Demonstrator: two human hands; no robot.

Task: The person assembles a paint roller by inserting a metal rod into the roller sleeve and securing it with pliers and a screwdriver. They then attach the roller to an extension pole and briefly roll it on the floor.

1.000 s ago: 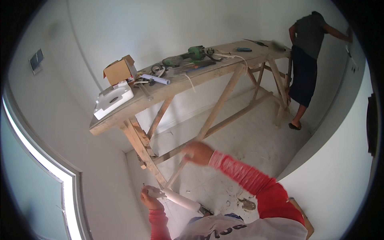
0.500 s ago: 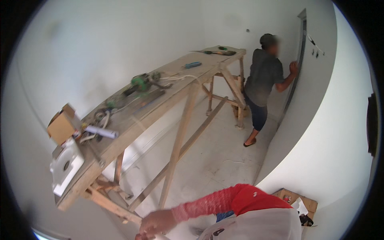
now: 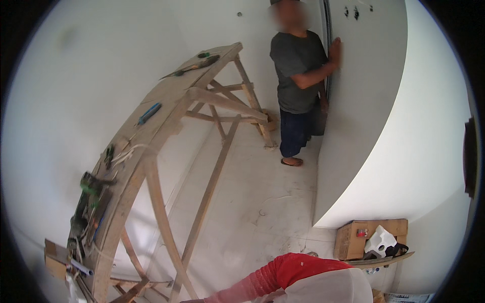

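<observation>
My left arm (image 3: 247, 287), in a dusty red sleeve, reaches leftward along the lower edge. Only a sliver of my left hand (image 3: 193, 301) shows there; its fingers are cut off, and anything in them is hidden. My right hand is out of the picture. Nearest my left hand are the legs of a long wooden workbench (image 3: 166, 118). On the bench lie a green power tool (image 3: 91, 183), a blue-handled tool (image 3: 148, 114), a pale cord (image 3: 126, 154) and several dark tools at the far end. A rolled white paper (image 3: 82, 267) rests near a small open cardboard box (image 3: 56, 258).
A person (image 3: 300, 76) in a dark shirt stands beyond the bench, one hand on the edge of the right wall (image 3: 371, 101). At the lower right, a cardboard box (image 3: 348, 242) sits behind white foam packing (image 3: 380, 241) and a board (image 3: 386, 260).
My view has swung right and down, so the bench now sits further left. My left hand has dropped almost out of the picture. The other person has turned toward me.
</observation>
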